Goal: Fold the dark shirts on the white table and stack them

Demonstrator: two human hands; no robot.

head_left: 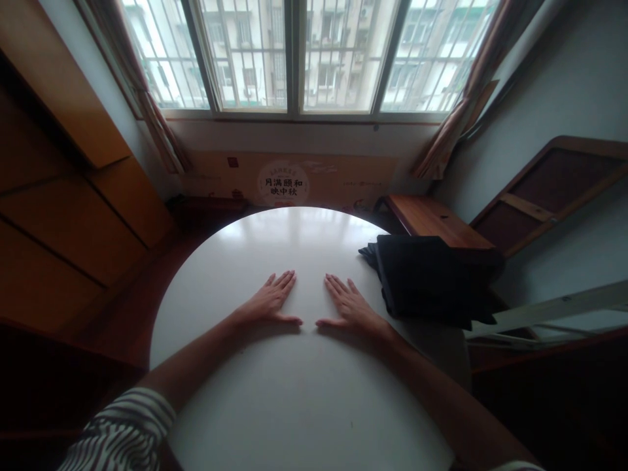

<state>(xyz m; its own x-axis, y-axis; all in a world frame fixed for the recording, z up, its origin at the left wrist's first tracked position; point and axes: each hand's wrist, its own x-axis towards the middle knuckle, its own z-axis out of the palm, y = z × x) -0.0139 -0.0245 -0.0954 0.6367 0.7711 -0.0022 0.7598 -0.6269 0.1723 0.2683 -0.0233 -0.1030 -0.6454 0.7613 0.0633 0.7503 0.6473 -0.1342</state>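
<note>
Two bare hands, both palm down on the white desk [304, 392], and here's the relation that counts: the black cloth bundle [424, 278] sits off to one side, with the right hand [350, 306] clearly the nearer! From that hand's fingers it lies at about three o'clock, just beside the wrist, no contact to be seen. Its long axis, as far as the soft folds show one, runs roughly from ten o'clock to four, a pointed corner sticking out at the ten o'clock end. Over to the left hand [271, 302]: for its fingers the bundle is at three o'clock again, but well apart, out beyond the other hand. And the fingers themselves? Laid flat, slightly parted, thumbs stretched wide and facing each other across a narrow gap, nothing held on either side. The bundle rests at the desk's two o'clock rim; whether it hangs over, I can't tell.
</note>
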